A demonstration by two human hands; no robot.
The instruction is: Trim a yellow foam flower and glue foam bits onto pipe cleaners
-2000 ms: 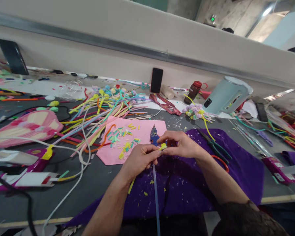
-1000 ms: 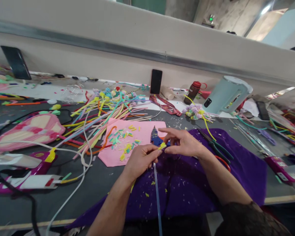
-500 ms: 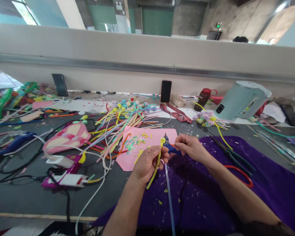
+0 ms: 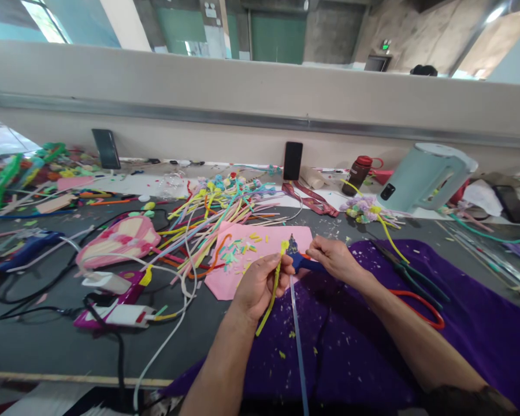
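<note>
My left hand [image 4: 260, 283] is closed, its thumb and fingers pinching a yellow pipe cleaner [image 4: 269, 312]. The pipe cleaner's fuzzy, bunched top shows above the fingertips and its stem hangs below. Right beside those fingertips is a blue glue gun [image 4: 301, 261], nozzle pointing away from me, with a long clear glue stick [image 4: 299, 346] running back from it. My right hand [image 4: 335, 258] is closed in a pinch at the gun's handle. What its fingertips hold, if anything, is too small to make out.
Short cut pieces lie on a pink sheet [image 4: 221, 286]. Behind it is a heap of pipe cleaners [image 4: 225, 202]. Pliers [image 4: 409, 271] rest on purple cloth [image 4: 372, 341]. A power strip [image 4: 132, 294] with cables sits left. A kettle [image 4: 424, 179] and bottle [image 4: 357, 176] stand at the back.
My right hand has shifted slightly, its fingers curled tighter. My left hand and the yellow pipe cleaner have moved a little to the left.
</note>
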